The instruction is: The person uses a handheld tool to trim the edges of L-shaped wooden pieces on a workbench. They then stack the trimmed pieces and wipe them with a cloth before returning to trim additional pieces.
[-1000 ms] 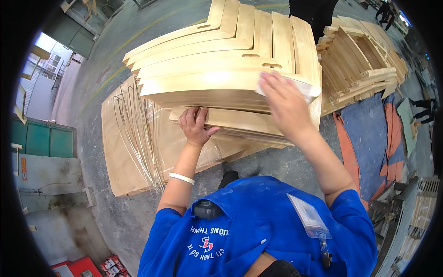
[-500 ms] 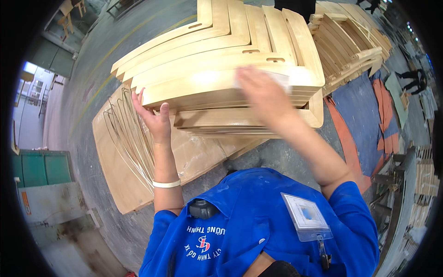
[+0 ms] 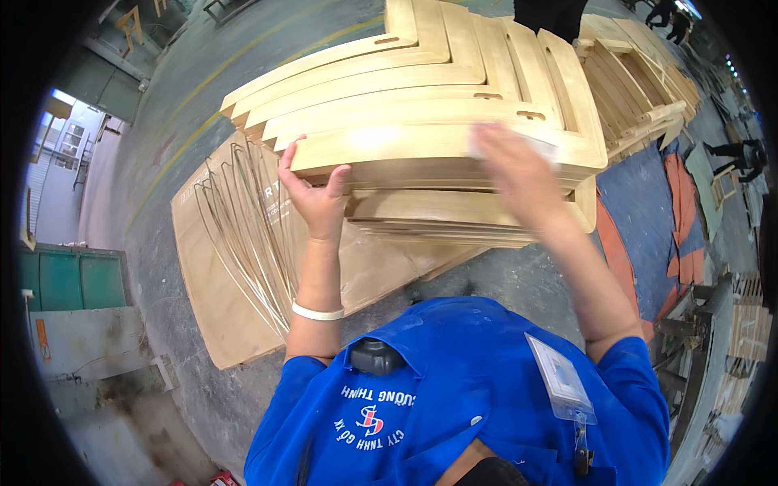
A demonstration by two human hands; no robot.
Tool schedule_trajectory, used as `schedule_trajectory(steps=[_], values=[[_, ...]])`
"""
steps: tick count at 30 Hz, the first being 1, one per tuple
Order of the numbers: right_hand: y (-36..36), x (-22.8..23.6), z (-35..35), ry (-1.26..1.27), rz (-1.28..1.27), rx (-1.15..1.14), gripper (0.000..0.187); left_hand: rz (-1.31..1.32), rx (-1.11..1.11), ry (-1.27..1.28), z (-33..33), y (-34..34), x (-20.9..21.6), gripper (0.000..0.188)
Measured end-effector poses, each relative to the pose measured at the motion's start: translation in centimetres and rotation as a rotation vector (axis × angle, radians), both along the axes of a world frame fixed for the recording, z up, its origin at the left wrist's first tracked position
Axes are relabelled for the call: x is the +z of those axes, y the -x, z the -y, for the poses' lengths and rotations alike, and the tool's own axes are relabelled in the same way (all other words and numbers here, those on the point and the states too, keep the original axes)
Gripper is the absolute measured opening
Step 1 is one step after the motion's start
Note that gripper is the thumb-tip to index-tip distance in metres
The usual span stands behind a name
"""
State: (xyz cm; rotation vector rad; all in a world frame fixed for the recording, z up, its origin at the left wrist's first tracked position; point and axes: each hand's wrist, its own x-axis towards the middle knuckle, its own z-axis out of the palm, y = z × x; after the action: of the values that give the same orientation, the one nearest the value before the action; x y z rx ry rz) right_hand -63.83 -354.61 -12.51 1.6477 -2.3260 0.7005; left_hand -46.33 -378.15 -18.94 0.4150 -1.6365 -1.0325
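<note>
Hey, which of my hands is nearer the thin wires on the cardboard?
Left. Your left hand is just right of the wires, at the left end of the front wooden piece; your right hand is farther right.

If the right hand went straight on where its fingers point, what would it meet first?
Probably the neighbouring wooden piece, just beyond the front piece under the right hand, though depth is unclear; it might skim over.

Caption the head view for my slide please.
Left hand at the end of a stacked wooden piece, right hand on a white pad atop it.
</note>
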Motion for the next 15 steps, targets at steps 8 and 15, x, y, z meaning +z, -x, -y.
schedule_trajectory(steps=[8, 15], values=[[-7.6, 0.5, 15.1, 0.136, -0.021, 0.387, 0.039, 0.089, 0.018, -0.055, 0.9, -0.5, -0.5, 0.086], [-7.5, 1.6, 11.8, 0.128, -0.083, 0.323, 0.036, 0.023, -0.088, -0.144, 0.8, -0.4, -0.1, 0.087]])
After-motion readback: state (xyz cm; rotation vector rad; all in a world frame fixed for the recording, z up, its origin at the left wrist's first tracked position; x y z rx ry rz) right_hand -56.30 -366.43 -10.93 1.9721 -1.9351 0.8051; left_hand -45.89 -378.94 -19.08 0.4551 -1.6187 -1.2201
